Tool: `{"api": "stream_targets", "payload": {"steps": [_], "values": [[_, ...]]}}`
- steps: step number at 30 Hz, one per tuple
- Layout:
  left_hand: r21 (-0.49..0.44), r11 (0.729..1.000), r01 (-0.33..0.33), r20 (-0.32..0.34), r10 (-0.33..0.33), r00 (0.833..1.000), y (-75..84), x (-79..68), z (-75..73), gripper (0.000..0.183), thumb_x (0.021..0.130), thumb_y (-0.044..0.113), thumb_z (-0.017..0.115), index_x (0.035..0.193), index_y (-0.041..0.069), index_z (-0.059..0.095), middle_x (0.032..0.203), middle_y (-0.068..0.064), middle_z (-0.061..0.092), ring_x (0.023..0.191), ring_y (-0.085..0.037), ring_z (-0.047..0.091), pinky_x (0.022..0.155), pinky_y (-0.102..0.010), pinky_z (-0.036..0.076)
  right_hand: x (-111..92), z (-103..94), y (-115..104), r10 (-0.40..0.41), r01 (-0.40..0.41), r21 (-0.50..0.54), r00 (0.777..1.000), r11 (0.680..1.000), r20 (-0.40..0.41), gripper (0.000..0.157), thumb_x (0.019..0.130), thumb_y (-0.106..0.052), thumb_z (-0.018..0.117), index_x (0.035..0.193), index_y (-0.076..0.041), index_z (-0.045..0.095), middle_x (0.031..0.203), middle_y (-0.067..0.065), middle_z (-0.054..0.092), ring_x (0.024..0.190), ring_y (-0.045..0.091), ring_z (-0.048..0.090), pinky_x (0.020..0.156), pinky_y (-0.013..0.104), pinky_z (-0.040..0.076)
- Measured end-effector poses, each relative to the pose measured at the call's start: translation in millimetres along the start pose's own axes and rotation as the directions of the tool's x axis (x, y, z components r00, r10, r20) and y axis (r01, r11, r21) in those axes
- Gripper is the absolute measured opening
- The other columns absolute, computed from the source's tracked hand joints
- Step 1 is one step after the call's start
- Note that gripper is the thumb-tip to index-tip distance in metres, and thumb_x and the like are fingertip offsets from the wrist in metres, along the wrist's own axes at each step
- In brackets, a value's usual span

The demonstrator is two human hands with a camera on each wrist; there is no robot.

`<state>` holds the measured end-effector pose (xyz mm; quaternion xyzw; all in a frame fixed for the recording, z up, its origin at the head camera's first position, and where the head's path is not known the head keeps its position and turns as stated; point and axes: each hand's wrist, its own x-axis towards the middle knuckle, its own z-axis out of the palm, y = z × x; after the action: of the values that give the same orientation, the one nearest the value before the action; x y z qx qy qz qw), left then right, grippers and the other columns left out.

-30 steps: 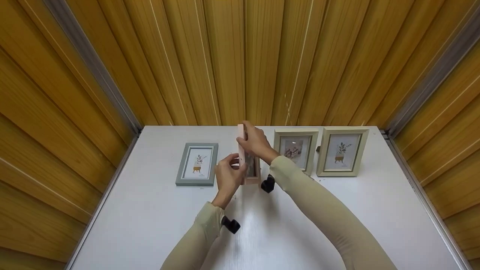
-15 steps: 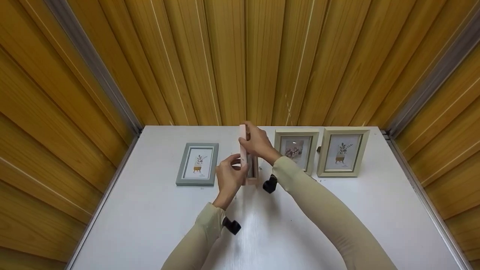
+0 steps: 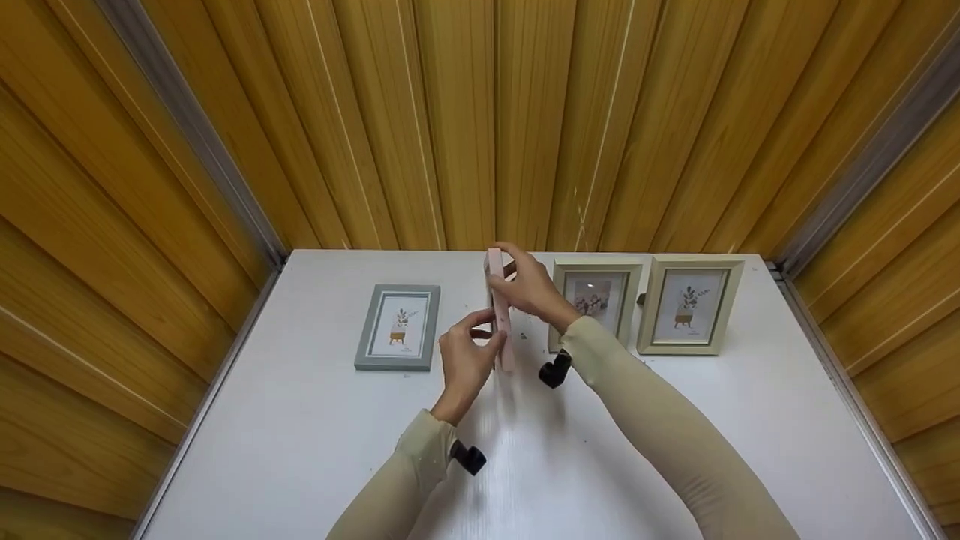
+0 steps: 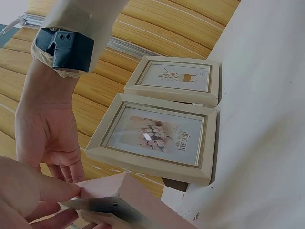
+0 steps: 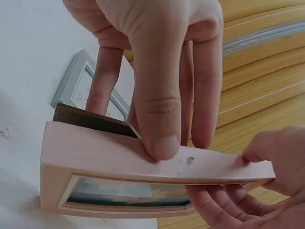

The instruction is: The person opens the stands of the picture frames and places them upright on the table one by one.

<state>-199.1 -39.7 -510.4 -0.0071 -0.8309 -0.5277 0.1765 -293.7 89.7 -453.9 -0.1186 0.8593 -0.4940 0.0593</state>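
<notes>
A pink picture frame [image 3: 499, 315] stands nearly edge-on between my two hands, over the back middle of the white table. My right hand [image 3: 531, 286] holds its far end, the thumb lying on the pink edge in the right wrist view and the other fingers reaching behind. Nearer me, my left hand [image 3: 469, 352] pinches the frame's close end between thumb and fingers. In the right wrist view the glazed picture [image 5: 126, 193] faces downward, and a dark flap [image 5: 93, 120] juts out from the frame's other side. The left wrist view blurs part of the frame.
A blue-green picture frame [image 3: 397, 328] with a plant print is on the table [image 3: 300, 420] to the left. Two cream picture frames stand at the right, one with a flower print [image 3: 596, 300], the other with a plant print [image 3: 690, 306]. Wood-plank walls [image 3: 465, 120] enclose the table.
The pink picture frame has shifted slightly right and turned, so its glazed front has gone from the head view and its edge shows. Both hands have moved right with it, still holding on.
</notes>
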Motion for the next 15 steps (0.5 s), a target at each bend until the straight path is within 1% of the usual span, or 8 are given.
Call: {"api": "stream_targets", "payload": {"steps": [4, 9, 15], "values": [[-0.015, 1.0, 0.005, 0.008, -0.005, 1.0, -1.1, -1.6, 3.0, 0.032, 0.084, 0.005, 0.082, 0.115, 0.01, 0.078, 0.11, -0.004, 0.077, 0.083, -0.016, 0.072, 0.066, -0.027, 0.058, -0.6, -1.9, 5.6, 0.001, -0.001, 0.035, 1.0, 0.999, -0.002, 0.062, 0.097, -0.014, 0.064, 0.155, -0.018, 0.043, 0.117, 0.021, 0.062, 0.091, 0.029, 0.067, 0.068, 0.038, 0.061], [-0.027, 1.0, -0.003, 0.01, 0.003, 1.0, -1.9, -2.3, 5.0, 0.031, 0.084, 0.004, 0.081, 0.115, 0.008, 0.077, 0.11, -0.004, 0.077, 0.085, -0.017, 0.072, 0.066, -0.027, 0.058, -1.2, -3.5, 8.6, -0.016, 0.017, 0.044, 1.0, 0.999, -0.011, 0.062, 0.096, -0.013, 0.064, 0.155, -0.017, 0.044, 0.113, 0.02, 0.063, 0.09, 0.029, 0.067, 0.067, 0.038, 0.061], [-0.032, 0.999, -0.043, 0.016, 0.043, 0.999, -3.6, -4.0, 3.7, 0.031, 0.084, 0.001, 0.081, 0.115, 0.007, 0.077, 0.111, -0.006, 0.076, 0.086, -0.018, 0.073, 0.066, -0.031, 0.06, -1.3, -5.9, 12.9, -0.015, 0.015, 0.08, 1.0, 0.997, -0.007, 0.063, 0.096, -0.013, 0.064, 0.156, -0.015, 0.043, 0.111, 0.018, 0.063, 0.091, 0.028, 0.066, 0.068, 0.036, 0.061]]}}
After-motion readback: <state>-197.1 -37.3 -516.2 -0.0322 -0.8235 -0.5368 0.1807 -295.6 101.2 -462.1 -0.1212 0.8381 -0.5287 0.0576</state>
